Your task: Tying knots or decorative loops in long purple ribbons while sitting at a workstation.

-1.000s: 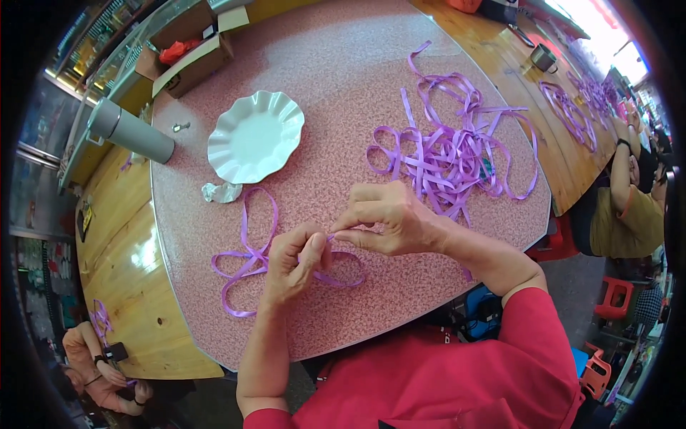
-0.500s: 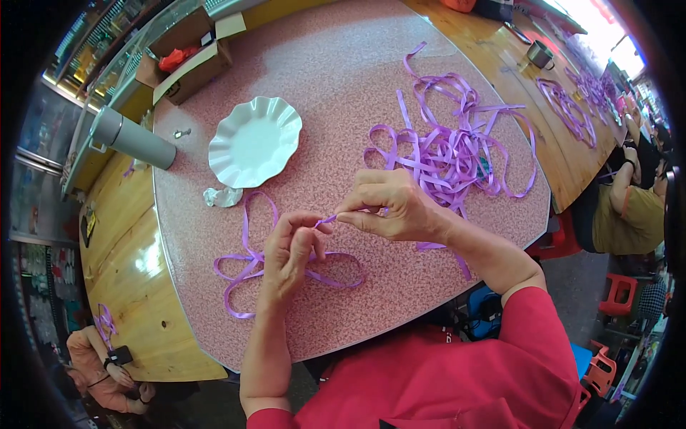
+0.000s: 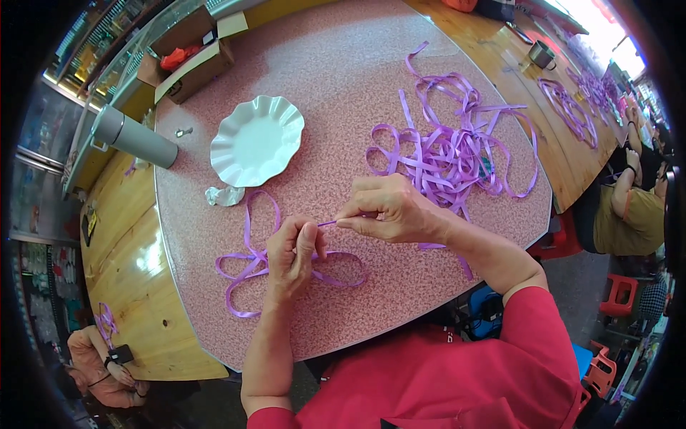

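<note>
The left hand [image 3: 291, 250] and right hand [image 3: 386, 209] hold a purple ribbon [image 3: 327, 223] in narrow grip; at their two o'clock, a ribbon heap [image 3: 449, 156] lies on the bench [image 3: 336, 107].

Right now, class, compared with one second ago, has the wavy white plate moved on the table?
No: the wavy white plate keeps the same place beside the grey bottle, shifting no way.

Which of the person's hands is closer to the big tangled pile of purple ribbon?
Right. The right hand is just beside the near left edge of the ribbon pile; the left hand is farther left, with the right hand between it and the pile.
</note>
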The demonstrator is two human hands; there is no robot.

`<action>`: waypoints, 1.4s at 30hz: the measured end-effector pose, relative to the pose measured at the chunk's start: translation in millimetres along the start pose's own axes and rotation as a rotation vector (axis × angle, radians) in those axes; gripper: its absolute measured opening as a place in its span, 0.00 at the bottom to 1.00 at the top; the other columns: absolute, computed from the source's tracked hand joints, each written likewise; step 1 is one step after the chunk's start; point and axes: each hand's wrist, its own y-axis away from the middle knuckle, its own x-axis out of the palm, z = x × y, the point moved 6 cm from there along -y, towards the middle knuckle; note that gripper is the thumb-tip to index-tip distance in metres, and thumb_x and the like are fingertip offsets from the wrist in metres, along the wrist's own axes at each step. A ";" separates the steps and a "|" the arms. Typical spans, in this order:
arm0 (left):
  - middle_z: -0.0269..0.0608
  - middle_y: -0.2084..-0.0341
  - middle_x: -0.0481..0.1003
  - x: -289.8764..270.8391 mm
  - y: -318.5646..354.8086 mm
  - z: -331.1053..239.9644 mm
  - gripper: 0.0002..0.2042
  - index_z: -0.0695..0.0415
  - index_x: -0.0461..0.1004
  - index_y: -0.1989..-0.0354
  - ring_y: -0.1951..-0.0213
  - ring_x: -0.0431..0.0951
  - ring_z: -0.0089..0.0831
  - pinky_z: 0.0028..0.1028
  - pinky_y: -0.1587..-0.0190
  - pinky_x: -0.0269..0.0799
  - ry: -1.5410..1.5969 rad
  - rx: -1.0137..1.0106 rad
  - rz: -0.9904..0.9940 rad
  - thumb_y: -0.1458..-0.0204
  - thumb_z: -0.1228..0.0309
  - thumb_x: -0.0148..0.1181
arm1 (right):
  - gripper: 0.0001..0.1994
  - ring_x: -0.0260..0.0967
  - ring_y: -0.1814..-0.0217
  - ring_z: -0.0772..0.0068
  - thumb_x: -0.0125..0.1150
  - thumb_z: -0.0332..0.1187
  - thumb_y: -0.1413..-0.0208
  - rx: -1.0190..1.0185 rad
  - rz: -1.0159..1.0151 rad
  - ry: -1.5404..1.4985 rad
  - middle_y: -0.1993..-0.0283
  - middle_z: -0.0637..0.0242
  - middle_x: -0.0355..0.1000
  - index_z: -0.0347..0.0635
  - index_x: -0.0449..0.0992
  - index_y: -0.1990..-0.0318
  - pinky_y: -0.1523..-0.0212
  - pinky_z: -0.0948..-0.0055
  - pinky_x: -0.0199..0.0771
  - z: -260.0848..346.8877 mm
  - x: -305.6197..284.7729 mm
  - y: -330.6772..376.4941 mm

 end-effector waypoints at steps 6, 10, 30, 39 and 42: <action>0.30 0.87 0.66 -11.0 6.3 15.7 0.18 0.60 0.68 0.74 0.82 0.67 0.17 0.20 0.81 0.60 0.040 -0.075 -0.078 0.32 0.63 0.45 | 0.04 0.65 0.77 0.74 0.69 0.26 0.50 -0.052 0.034 -0.020 0.77 0.66 0.67 0.38 0.81 0.67 0.78 0.72 0.61 7.7 7.0 -1.3; 0.38 0.83 0.70 -24.9 0.2 8.0 0.17 0.54 0.64 0.76 0.82 0.70 0.24 0.22 0.77 0.65 0.352 -0.047 -0.173 0.32 0.63 0.42 | 0.04 0.64 0.75 0.79 0.68 0.27 0.48 0.061 0.050 -0.096 0.76 0.70 0.67 0.37 0.80 0.68 0.76 0.75 0.61 3.2 -3.0 -1.0; 0.38 0.73 0.76 58.3 -91.9 -72.9 0.11 0.64 0.76 0.58 0.73 0.77 0.24 0.24 0.68 0.74 0.179 -0.088 0.516 0.38 0.66 0.57 | 0.08 0.66 0.72 0.85 0.57 0.35 0.36 0.168 -0.718 -0.858 0.63 0.67 0.74 0.40 0.75 0.58 0.71 0.84 0.69 7.5 -253.6 62.3; 0.35 0.74 0.75 -28.3 -48.0 -49.2 0.08 0.63 0.75 0.63 0.71 0.76 0.22 0.23 0.67 0.73 -0.055 -0.438 0.427 0.43 0.71 0.63 | 0.08 0.68 0.73 0.85 0.58 0.36 0.36 0.438 -1.049 -0.702 0.68 0.72 0.72 0.42 0.75 0.57 0.71 0.82 0.70 -86.9 -291.5 148.0; 0.36 0.74 0.76 -62.4 -30.3 -36.2 0.06 0.62 0.74 0.65 0.71 0.77 0.23 0.23 0.65 0.74 -0.087 -0.494 0.320 0.43 0.72 0.62 | 0.08 0.69 0.72 0.84 0.57 0.36 0.36 0.469 -1.025 -0.611 0.68 0.71 0.73 0.42 0.76 0.57 0.70 0.82 0.72 -111.4 -299.6 154.2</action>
